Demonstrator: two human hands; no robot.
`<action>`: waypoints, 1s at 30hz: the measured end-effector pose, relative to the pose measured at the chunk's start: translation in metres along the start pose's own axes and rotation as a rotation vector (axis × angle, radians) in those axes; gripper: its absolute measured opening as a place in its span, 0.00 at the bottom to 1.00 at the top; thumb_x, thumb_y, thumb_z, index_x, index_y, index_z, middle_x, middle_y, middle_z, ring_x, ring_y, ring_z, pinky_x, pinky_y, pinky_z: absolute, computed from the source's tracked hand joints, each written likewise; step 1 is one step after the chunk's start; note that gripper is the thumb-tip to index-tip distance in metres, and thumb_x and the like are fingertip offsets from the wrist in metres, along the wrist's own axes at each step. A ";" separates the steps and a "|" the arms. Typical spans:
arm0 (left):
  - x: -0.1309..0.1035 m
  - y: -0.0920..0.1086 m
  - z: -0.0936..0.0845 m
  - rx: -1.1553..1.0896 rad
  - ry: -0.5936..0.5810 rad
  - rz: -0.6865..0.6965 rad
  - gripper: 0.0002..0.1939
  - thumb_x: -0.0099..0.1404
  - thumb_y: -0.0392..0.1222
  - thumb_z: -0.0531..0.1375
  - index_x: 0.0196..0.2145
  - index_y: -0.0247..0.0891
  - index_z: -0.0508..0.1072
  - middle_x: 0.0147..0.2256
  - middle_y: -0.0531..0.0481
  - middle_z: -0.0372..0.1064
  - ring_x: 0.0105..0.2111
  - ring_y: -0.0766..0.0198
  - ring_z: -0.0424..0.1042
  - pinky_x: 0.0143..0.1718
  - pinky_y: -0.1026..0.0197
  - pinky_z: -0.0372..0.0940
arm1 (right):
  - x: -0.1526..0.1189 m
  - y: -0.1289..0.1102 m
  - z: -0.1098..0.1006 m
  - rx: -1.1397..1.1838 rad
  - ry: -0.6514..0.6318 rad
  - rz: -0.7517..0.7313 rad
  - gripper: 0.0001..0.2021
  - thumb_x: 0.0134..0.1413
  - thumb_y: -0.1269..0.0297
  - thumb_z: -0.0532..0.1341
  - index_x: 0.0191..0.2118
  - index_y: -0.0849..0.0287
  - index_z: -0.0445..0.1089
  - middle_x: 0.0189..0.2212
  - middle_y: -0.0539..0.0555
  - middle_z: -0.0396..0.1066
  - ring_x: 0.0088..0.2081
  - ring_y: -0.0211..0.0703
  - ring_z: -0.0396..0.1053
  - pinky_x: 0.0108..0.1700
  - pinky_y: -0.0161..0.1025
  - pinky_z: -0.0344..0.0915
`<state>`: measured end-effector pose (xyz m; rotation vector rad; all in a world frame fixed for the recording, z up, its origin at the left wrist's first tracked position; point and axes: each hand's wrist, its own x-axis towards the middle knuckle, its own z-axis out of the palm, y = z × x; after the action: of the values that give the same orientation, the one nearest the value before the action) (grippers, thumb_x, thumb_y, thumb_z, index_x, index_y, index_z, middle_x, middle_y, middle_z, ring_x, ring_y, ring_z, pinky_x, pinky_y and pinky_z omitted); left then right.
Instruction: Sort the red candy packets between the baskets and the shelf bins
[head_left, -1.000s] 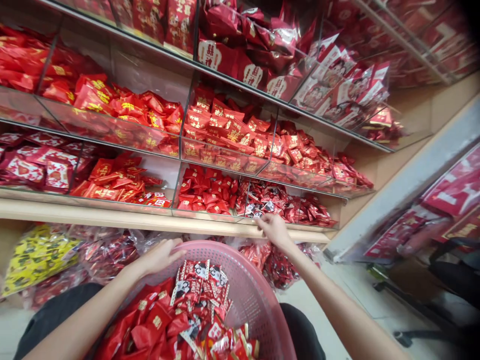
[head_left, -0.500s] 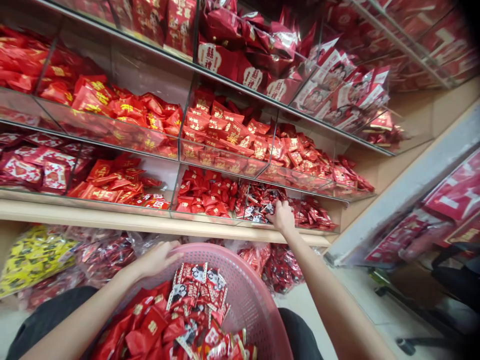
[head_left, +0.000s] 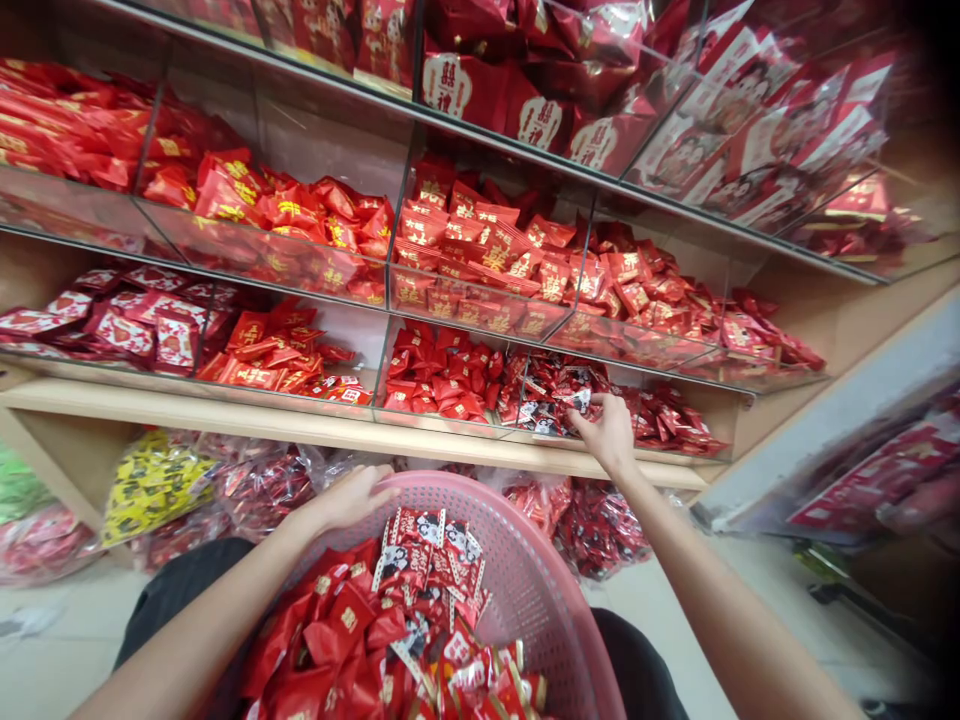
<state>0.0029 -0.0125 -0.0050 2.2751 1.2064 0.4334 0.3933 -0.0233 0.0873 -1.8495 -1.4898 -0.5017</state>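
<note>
My left hand (head_left: 351,498) is closed over the near-left part of the rim of a pink perforated plastic basket (head_left: 551,560). Inside the basket lie red wrapped packets (head_left: 337,620) and a cluster of red, black and white printed packets (head_left: 427,550). At the lowest shelf, my right hand (head_left: 609,432) reaches over the front edge of a clear bin. Its thumb and fingers pinch a small printed candy packet (head_left: 580,400), just above the similar packets (head_left: 544,385) piled there.
Clear-fronted shelf bins hold red packets (head_left: 487,250) above and plain red ones (head_left: 442,375) beside my right hand. Under the wooden shelf edge (head_left: 225,415) lie plastic bags of sweets, one with yellow packets (head_left: 154,480). A wall stands at the right.
My right hand has lifted slightly from the pile, now with a small packet between its fingers. My left hand stays on the basket. The whole view has shifted.
</note>
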 end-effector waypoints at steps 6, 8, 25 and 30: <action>0.002 0.000 0.001 -0.002 -0.002 -0.001 0.21 0.58 0.56 0.48 0.39 0.39 0.69 0.37 0.45 0.73 0.37 0.57 0.70 0.37 0.63 0.60 | -0.044 -0.040 -0.031 0.330 0.039 -0.026 0.19 0.47 0.53 0.57 0.42 0.60 0.61 0.38 0.56 0.67 0.39 0.45 0.63 0.42 0.41 0.58; 0.002 0.001 0.002 0.012 -0.001 0.012 0.21 0.59 0.56 0.48 0.39 0.39 0.69 0.38 0.45 0.72 0.37 0.57 0.70 0.37 0.63 0.60 | -0.065 -0.060 -0.039 0.409 -0.058 -0.063 0.18 0.48 0.54 0.57 0.42 0.59 0.62 0.38 0.56 0.67 0.39 0.45 0.64 0.42 0.41 0.59; -0.003 0.005 -0.003 -0.001 -0.010 -0.015 0.21 0.58 0.56 0.50 0.39 0.39 0.70 0.37 0.45 0.73 0.37 0.57 0.71 0.38 0.63 0.60 | -0.165 -0.091 -0.037 -0.141 -1.025 -0.566 0.15 0.50 0.63 0.57 0.45 0.59 0.64 0.40 0.58 0.69 0.42 0.49 0.67 0.42 0.39 0.60; -0.001 0.004 -0.002 -0.009 -0.002 -0.009 0.20 0.58 0.55 0.50 0.40 0.40 0.69 0.39 0.45 0.73 0.39 0.57 0.70 0.39 0.62 0.60 | -0.176 -0.100 -0.036 -0.295 -1.174 -0.519 0.19 0.50 0.56 0.58 0.44 0.64 0.67 0.39 0.63 0.70 0.41 0.55 0.68 0.40 0.42 0.62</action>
<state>0.0039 -0.0148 -0.0014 2.2617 1.2105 0.4322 0.2561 -0.1609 0.0197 -2.0671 -2.8216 0.2606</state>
